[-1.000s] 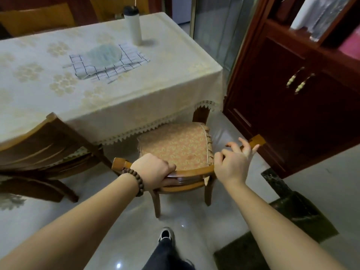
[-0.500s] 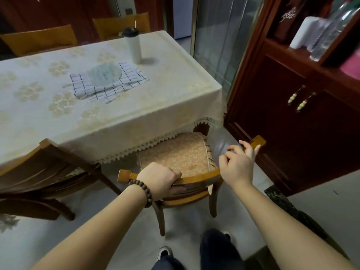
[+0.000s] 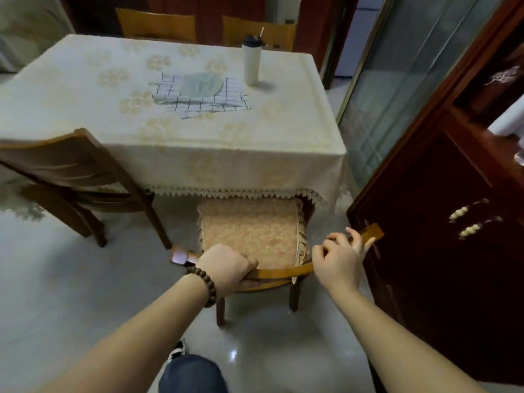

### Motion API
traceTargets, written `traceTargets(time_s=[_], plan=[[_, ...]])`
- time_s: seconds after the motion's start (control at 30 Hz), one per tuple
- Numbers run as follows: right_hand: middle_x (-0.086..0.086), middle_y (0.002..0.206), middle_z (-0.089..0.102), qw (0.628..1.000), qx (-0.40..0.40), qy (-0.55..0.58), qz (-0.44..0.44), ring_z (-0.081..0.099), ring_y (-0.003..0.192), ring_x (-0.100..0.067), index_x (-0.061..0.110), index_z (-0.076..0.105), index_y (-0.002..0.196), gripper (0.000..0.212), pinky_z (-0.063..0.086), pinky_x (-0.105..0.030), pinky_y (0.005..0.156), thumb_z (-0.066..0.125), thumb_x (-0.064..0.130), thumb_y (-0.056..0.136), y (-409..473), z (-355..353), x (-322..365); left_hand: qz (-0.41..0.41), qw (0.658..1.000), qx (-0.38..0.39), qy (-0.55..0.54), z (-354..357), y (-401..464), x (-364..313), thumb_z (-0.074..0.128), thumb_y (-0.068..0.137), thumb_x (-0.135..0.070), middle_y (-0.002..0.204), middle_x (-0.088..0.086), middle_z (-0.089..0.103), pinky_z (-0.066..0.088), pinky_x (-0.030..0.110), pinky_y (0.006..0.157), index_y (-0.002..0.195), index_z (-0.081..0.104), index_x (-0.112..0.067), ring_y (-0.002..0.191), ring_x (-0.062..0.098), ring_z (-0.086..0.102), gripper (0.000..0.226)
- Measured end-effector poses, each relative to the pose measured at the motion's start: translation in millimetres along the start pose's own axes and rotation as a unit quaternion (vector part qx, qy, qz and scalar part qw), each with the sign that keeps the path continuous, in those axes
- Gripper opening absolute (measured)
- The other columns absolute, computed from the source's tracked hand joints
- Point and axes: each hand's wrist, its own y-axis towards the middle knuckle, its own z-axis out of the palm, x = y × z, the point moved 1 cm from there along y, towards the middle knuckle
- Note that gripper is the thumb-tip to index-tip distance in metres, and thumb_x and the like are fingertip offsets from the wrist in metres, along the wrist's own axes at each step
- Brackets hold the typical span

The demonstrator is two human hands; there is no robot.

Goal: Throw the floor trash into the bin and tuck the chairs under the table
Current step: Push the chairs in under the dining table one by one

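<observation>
Dim, soft-blurred, edges wide-angle warped

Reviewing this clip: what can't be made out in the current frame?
- Head view: front legs of the cushioned chair are hidden by the tablecloth.
- Left hand fingertips curl behind the backrest, unseen.
- Floor trash and bin: none in frame.
- Cabinet shelf contents are cut off at the right edge.

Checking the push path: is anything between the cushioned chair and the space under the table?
Nothing visible blocks it. The cushioned wooden chair already has its seat front at the lace hem of the cream-clothed table; the dark wooden cabinet stands close on the right.
</observation>
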Motion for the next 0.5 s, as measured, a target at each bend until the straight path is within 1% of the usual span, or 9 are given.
traceTargets(time_s=[0.07,0.17,0.27,0.3,0.37,0.4,0.43,0.47,0.5], plan=[[-0.002,0.104,0.066,0.999,0.030,-0.007,-0.008,0.034,0.126,-0.031,0.013,0.074,0.071,0.041,-0.006,-0.058,0.113,0.042,0.035,0.081,-5,-1,-23,-0.024,1.000,0.012,-0.010,9,6,-27,0.038,0.094,-0.051,0.095,0.005,0.064,0.051,0.039,0.073,0.107,0.052,-0.019,0.086,0.030,0.062,0.037],[-0.004,0.105,0.066,0.999,0.042,-0.002,-0.030,0.033,0.127,-0.032,0.013,0.073,0.071,0.039,-0.010,-0.057,0.112,0.041,0.034,0.080,-11,0,-51,-0.063,0.998,0.027,-0.015,26,11,-56,0.051,0.092,-0.042,0.095,0.001,0.063,0.053,0.039,0.074,0.108,0.051,-0.022,0.084,0.025,0.062,0.026],[-0.005,0.110,0.065,0.997,0.055,0.000,-0.051,0.030,0.131,-0.031,0.014,0.074,0.075,0.037,-0.016,-0.053,0.110,0.042,0.032,0.083,-12,-2,-57,-0.118,0.992,0.054,0.004,28,12,-61,0.065,0.082,-0.047,0.092,-0.003,0.062,0.051,0.035,0.070,0.104,0.049,-0.026,0.082,0.021,0.062,0.035],[-0.004,0.114,0.064,0.996,0.063,-0.004,-0.055,0.029,0.132,-0.030,0.015,0.074,0.078,0.034,-0.015,-0.054,0.111,0.045,0.032,0.084,-12,-5,-55,-0.136,0.989,0.055,-0.004,24,11,-61,0.064,0.080,-0.054,0.092,-0.004,0.063,0.051,0.035,0.072,0.103,0.050,-0.028,0.084,0.021,0.062,0.038],[-0.004,0.123,0.059,0.996,0.063,0.001,-0.056,0.028,0.135,-0.029,0.018,0.073,0.085,0.026,-0.008,-0.058,0.112,0.052,0.033,0.085,-12,-11,-52,-0.172,0.983,0.031,-0.054,15,3,-57,0.042,0.078,-0.075,0.098,-0.005,0.064,0.047,0.035,0.082,0.106,0.054,-0.028,0.093,0.020,0.060,0.056],[-0.006,0.129,0.055,0.997,0.054,0.006,-0.061,0.027,0.136,-0.029,0.020,0.072,0.090,0.024,-0.004,-0.060,0.112,0.055,0.036,0.084,-11,-15,-54,-0.194,0.978,-0.014,-0.076,9,-4,-56,0.027,0.074,-0.082,0.103,-0.005,0.064,0.043,0.036,0.088,0.110,0.057,-0.028,0.099,0.019,0.058,0.071],[-0.007,0.135,0.050,0.997,0.038,0.008,-0.068,0.026,0.137,-0.029,0.021,0.069,0.097,0.028,0.000,-0.062,0.111,0.056,0.040,0.083,-9,-18,-59,-0.225,0.965,-0.090,-0.096,5,-12,-53,0.018,0.073,-0.085,0.106,-0.005,0.065,0.040,0.038,0.091,0.113,0.059,-0.027,0.103,0.019,0.057,0.082],[-0.009,0.139,0.046,0.997,0.016,0.010,-0.072,0.025,0.138,-0.030,0.021,0.066,0.105,0.035,0.003,-0.062,0.110,0.055,0.045,0.081,-5,-21,-66,-0.268,0.938,-0.185,-0.119,5,-22,-48,0.019,0.075,-0.083,0.109,-0.002,0.065,0.040,0.040,0.092,0.113,0.061,-0.024,0.105,0.021,0.057,0.082],[-0.012,0.142,0.042,0.997,-0.006,0.017,-0.070,0.024,0.138,-0.031,0.020,0.062,0.112,0.044,0.006,-0.062,0.109,0.055,0.048,0.079,1,-23,-74,-0.322,0.898,-0.265,-0.143,9,-31,-42,0.028,0.079,-0.078,0.111,0.001,0.064,0.041,0.043,0.092,0.113,0.061,-0.021,0.107,0.024,0.056,0.075]])
